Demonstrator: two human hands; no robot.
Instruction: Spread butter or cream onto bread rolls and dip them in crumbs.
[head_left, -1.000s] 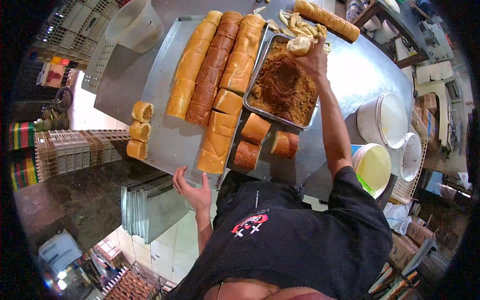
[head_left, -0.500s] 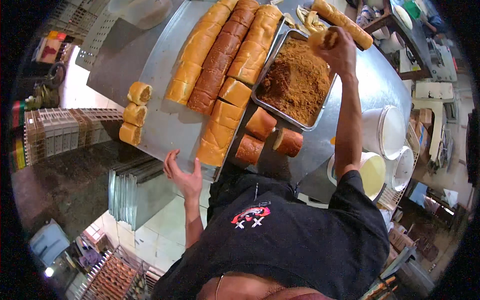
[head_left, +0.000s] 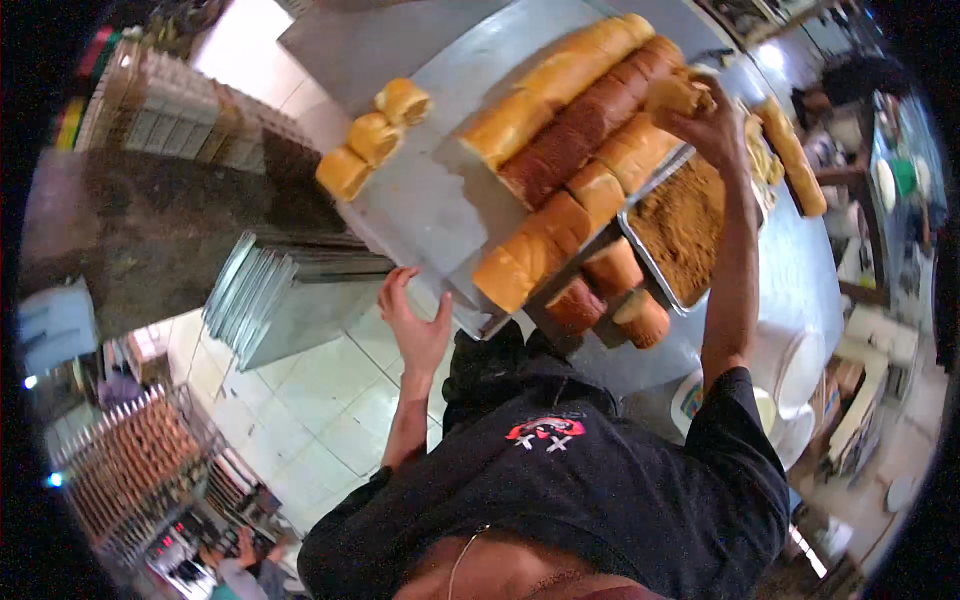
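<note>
My right hand (head_left: 718, 125) grips a piece of bread (head_left: 672, 97) with a brown, crumb-covered face. It is held over the far end of the long loaves, beyond the tray of brown crumbs (head_left: 685, 220). A dark brown loaf (head_left: 590, 125) lies between a golden loaf (head_left: 560, 85) and a row of golden bread sections (head_left: 535, 245) on the metal sheet tray (head_left: 425, 205). My left hand (head_left: 415, 325) is empty, its fingers apart, close to the sheet tray's near edge. Three dark-crusted bread pieces (head_left: 612, 266) sit beside the crumb tray.
Three small bread pieces (head_left: 373, 138) stand at the sheet tray's left edge. Another long loaf (head_left: 793, 160) lies at the far right. White buckets (head_left: 790, 365) stand by my right arm. A stack of metal trays (head_left: 290, 300) is at left, and a person (head_left: 240, 575) shows at lower left.
The view has turned, shifting the table's contents. My right hand has carried the bread piece from the crumb tray's far corner toward the loaves. My left hand remains open near the sheet tray's edge.
</note>
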